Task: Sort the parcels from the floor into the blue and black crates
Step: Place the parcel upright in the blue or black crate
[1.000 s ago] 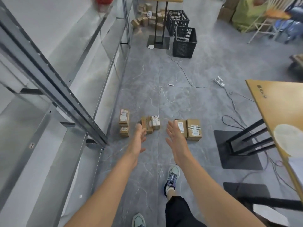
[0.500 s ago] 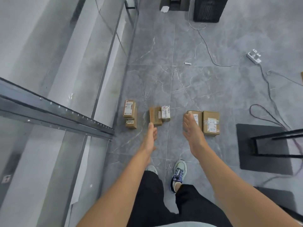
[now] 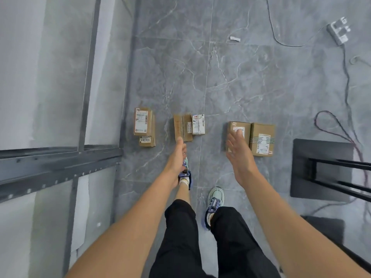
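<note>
In the head view, both bare arms are stretched forward and down over the grey marbled floor, with the left hand seen edge-on, fingers loosely extended and empty, just below the middle group of parcels, and the right hand spread flat and wide, empty, overlapping the lower edge of the left box in the right-hand pair of parcels. A third group, the left pair of parcels, is seen at centre left beside the grey metal shelving frame. A white power strip with its cable is seen at the upper right, and a black table base at the right edge.
</note>
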Demonstrator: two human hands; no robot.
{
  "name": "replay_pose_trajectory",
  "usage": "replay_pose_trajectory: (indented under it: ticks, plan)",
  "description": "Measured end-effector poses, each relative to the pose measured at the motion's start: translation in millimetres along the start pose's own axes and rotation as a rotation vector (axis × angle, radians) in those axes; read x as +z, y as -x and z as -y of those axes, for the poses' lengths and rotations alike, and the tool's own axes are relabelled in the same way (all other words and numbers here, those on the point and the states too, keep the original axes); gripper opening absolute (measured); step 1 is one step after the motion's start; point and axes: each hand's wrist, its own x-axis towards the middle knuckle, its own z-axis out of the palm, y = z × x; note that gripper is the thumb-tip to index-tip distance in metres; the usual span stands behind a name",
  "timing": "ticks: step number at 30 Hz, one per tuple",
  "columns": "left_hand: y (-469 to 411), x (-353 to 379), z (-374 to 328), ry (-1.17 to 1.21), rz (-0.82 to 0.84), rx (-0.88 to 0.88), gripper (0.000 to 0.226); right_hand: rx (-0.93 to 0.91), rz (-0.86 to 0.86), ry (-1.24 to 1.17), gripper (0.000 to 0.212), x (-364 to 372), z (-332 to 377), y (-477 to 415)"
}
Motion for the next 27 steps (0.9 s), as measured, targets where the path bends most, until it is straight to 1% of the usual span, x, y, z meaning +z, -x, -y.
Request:
replay_pose_trajectory:
  ticks: [3,6,10,16,19,24,27]
  plan:
    - [-50.2,-6.9,-17.6,-0.064,0.025,-0.029,0.076,0.041,-0.03,0.001,0.072,7.3,0.1,-43.8]
    - [-104.5,-7.8,-29.0,-0.111,0.04,-0.048,0.075,0.082,-0.031,0.026,0.075,11.5,-6.6,-94.1]
    - [-183.0,-1.1,-31.7,-0.092,0.015,-0.082,0.073,0.148,-0.031,0.063,0.078,13.3,-31.0,-176.5]
    - [-311.7,15.4,7.9,-0.135,-0.015,-0.163,0.074,0.254,0.034,0.14,0.076,11.4,-100.9,-303.3]
    - [-364.9,24.4,32.6,-0.127,-0.022,-0.193,0.074,0.304,0.054,0.172,0.08,10.7,-135.2,-352.7]
    - [-429.9,35.9,55.8,-0.097,-0.044,-0.197,0.076,0.339,0.046,0.186,0.086,14.9,-176.8,-405.8]
    - [-451.7,44.5,61.5,-0.074,-0.012,-0.153,0.068,0.322,0.039,0.185,0.078,17.6,-187.8,-425.3]
